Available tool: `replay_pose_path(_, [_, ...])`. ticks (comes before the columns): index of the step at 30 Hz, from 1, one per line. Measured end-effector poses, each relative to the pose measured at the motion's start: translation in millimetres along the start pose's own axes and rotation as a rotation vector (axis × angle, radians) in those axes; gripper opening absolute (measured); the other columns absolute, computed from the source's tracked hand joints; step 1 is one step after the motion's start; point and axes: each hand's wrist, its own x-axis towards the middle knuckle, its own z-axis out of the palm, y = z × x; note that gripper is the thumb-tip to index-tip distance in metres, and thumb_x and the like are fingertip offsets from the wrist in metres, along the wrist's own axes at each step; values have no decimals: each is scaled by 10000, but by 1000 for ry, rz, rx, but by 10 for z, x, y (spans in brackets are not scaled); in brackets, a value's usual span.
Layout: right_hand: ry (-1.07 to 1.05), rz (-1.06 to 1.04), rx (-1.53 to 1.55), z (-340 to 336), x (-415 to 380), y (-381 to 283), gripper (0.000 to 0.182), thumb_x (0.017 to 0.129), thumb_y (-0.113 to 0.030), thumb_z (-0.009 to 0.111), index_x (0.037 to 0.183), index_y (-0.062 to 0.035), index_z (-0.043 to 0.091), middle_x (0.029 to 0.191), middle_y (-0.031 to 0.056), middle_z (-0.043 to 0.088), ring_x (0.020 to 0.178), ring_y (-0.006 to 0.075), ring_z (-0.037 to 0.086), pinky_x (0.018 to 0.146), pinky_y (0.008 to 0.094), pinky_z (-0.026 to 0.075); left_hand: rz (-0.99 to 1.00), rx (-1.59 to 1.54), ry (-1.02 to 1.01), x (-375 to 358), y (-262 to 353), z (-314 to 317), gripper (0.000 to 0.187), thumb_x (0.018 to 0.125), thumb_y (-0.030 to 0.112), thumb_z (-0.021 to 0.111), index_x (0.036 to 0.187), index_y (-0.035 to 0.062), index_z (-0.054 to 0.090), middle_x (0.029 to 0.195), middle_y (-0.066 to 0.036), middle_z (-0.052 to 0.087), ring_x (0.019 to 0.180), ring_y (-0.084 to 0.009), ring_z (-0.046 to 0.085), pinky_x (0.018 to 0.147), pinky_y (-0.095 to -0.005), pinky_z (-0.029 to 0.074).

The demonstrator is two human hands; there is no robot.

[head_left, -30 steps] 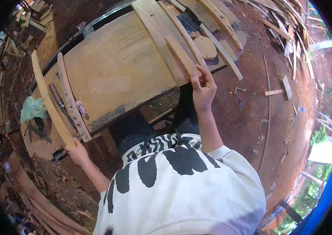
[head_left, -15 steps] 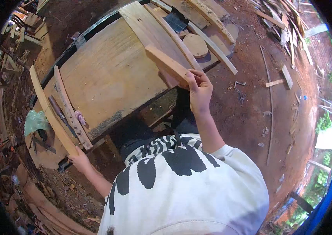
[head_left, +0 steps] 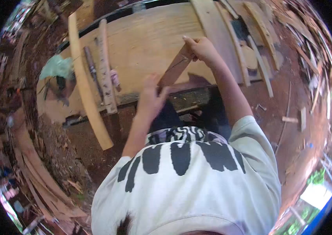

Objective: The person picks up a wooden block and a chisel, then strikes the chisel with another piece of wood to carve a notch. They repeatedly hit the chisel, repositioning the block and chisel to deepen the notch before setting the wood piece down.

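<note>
My right hand (head_left: 202,49) grips the upper end of a short wooden board (head_left: 178,67), fingers and thumb closed around it. The board is held slanted above the worktable (head_left: 142,43), its lower end toward my left side. At that lower end is my left hand (head_left: 149,101), blurred by motion, with thumb and fingers apart. Farther left, a long pale wooden strip (head_left: 82,78) lies across the table, its near end jutting past the edge. Beside it are a dark-handled tool (head_left: 91,68) and a wooden strip with a row of dark marks (head_left: 105,64).
Several planks (head_left: 232,43) and a round wooden disc (head_left: 249,58) lie on the table's right part. A pale green plastic bag (head_left: 57,67) rests at the left. Scrap wood (head_left: 307,31) is heaped at the far right, and thin sticks (head_left: 290,119) lie on the dirt floor.
My left hand has left the long pale strip and moved right to the short board's lower end. The board has turned, its free end now pointing down and left. The view has swung left.
</note>
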Motion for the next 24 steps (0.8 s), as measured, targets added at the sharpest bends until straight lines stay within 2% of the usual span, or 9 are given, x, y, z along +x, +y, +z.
replay_pose_path(4, [7,-265,-116,340,78,-126,412,889,-380,606,978,15,681,782,75,670,696,136,601,655,274,480,-106,-81,30,-84,74,232,638,821,297,669,1322,-2,412,1237,-262,502,1180,-397,457,1014,-482,339])
replay_pose_path(6, [47,-362,-177,500,99,1,380,880,-346,619,1008,8,677,820,96,677,735,142,610,687,278,485,1,62,141,-183,9,184,576,816,284,660,1288,20,464,1219,-214,532,1189,-338,447,1005,-488,291])
replay_pose_path(7, [136,-442,-232,572,62,31,356,871,-311,632,1039,1,672,859,116,684,774,147,619,718,281,490,-34,82,164,-221,-48,123,576,816,284,660,1288,20,464,1219,-214,532,1189,-338,447,1005,-488,291])
replay_pose_path(9, [81,-395,-280,687,79,175,325,852,-204,645,1125,-27,650,1075,170,658,916,194,639,789,315,499,-89,136,49,-255,-133,-32,480,819,284,656,1235,79,532,1189,-128,567,1204,-269,454,1017,-472,241])
replay_pose_path(10, [51,-414,-276,750,-9,153,325,852,-204,645,1125,-27,650,1075,170,658,916,194,639,789,315,499,-124,130,103,-255,-134,-125,375,818,273,649,1143,95,595,1172,-84,586,1189,-251,467,1006,-466,232])
replay_pose_path(12, [167,-479,-184,867,-171,119,344,831,-145,643,1160,-47,623,1261,233,551,1168,353,539,935,395,459,-202,197,217,-228,-231,-337,354,821,269,641,1119,84,594,1151,-100,583,1181,-266,462,996,-478,237])
replay_pose_path(16, [240,-823,-391,1167,-429,-96,320,792,-68,646,1109,-63,610,1254,213,534,1148,376,512,1015,466,379,-385,360,443,-185,-594,-688,347,829,257,632,1113,67,570,1128,-116,568,1147,-294,468,976,-477,274])
replay_pose_path(21, [-77,-826,-317,1726,-524,-358,297,792,-75,648,1087,-64,620,1190,201,568,1096,382,533,963,437,420,-549,415,571,-128,-1180,-814,365,886,248,578,1183,45,514,1130,-167,546,1135,-355,464,953,-504,360])
replay_pose_path(24, [-200,-853,-298,2031,-510,-341,283,783,-76,649,1064,-59,626,1128,186,598,1048,379,547,923,418,442,-655,446,536,-4,-1316,-907,296,914,244,543,1121,33,543,1084,-195,573,1067,-371,532,892,-491,430])
